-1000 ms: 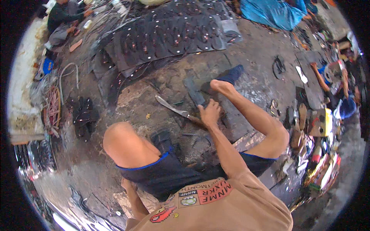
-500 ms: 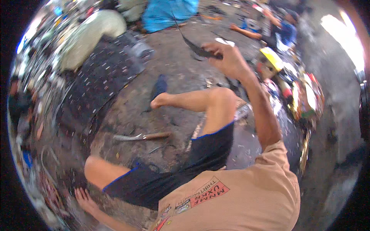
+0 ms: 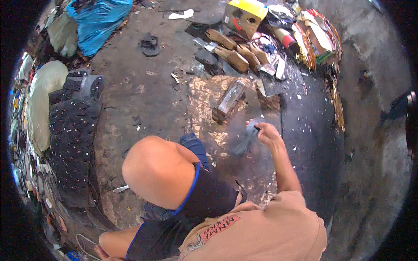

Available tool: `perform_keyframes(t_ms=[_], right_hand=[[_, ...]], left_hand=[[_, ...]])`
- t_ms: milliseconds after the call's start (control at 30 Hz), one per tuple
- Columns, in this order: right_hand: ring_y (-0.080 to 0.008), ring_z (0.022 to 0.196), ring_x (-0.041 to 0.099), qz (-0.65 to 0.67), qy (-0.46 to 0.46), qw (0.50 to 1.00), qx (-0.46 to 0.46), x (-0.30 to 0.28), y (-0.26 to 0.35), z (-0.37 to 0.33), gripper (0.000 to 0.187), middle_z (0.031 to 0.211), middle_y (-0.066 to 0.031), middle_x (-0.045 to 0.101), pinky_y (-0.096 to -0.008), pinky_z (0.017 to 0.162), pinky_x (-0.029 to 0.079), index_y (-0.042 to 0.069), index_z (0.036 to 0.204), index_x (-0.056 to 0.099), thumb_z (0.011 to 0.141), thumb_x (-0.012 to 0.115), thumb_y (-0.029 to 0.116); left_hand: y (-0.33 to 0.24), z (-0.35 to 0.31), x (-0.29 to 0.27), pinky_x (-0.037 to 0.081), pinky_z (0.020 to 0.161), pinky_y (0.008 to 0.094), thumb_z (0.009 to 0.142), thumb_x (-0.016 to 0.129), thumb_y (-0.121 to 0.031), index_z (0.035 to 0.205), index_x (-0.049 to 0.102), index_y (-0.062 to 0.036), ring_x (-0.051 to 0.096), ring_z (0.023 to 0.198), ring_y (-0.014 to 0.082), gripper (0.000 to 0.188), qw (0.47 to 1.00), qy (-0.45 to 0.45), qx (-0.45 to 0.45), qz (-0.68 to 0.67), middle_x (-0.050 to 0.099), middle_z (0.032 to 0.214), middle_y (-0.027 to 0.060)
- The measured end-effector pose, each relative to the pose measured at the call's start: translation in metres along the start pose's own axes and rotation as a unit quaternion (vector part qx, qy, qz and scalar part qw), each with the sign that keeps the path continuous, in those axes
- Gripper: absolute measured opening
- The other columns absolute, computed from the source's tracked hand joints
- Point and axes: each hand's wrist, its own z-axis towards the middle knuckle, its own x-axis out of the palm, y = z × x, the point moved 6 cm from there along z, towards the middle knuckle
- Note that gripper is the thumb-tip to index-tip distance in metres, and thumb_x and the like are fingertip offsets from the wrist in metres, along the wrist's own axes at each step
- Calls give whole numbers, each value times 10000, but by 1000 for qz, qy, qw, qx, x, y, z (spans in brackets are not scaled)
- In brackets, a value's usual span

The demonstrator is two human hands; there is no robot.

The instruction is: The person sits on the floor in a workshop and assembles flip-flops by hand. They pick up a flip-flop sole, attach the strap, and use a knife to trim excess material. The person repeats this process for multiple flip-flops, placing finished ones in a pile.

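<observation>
My right hand (image 3: 267,134) is out ahead and to the right over the floor sheet, its fingers closed on a thin, limp grey-blue strip (image 3: 246,139). Motion smears the strip, so its material does not show. Just beyond it lies a long block (image 3: 229,100) with a pale, worn top and dark sides. Low at the left, part of my left hand (image 3: 102,253) shows beside my lower knee; its fingers are mostly hidden. A knife (image 3: 121,189) lies on the ground left of my raised knee, with only its pale blade in sight.
Wooden shoe lasts (image 3: 233,58) lie ahead, beside a yellow-topped box (image 3: 248,17) and a heap of scraps. A dark sandal (image 3: 149,45) is on the floor. Black pieces (image 3: 72,139) are spread at the left by a pale sack (image 3: 45,104); a blue bag (image 3: 100,24) stands behind.
My right hand has come down from its raised position, where a dark strip hung from it. The view has swung right, and my right knee is now drawn up.
</observation>
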Motion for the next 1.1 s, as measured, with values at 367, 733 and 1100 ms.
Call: perform_keyframes(t_ms=[367,733,1100], right_hand=[[-130,925,705,30,5,971,-238,34,5,-12,399,1109,-44,711,-275,690,620,84,1401,633,1005,664,116],[-362,1299,588,-726,-129,454,-501,122,66,91,673,1376,-133,693,-408,1151,458,171,1394,710,789,570,-90],[-324,1170,700,-732,-94,420,-528,123,76,99,495,1317,-177,726,-405,1063,523,69,1311,734,871,537,-46]], left_hand=[[-42,14,176,505,1097,585,973,715,-144,1501,445,69,596,1255,440,630,981,179,-40,59,579,1422,290],[-11,20,207,431,1183,567,1059,578,-267,1491,496,34,553,1373,432,532,942,291,-82,143,587,1480,233],[4,37,190,465,1181,527,1139,309,-287,1551,381,73,494,1426,451,552,887,380,-38,259,494,1533,316]])
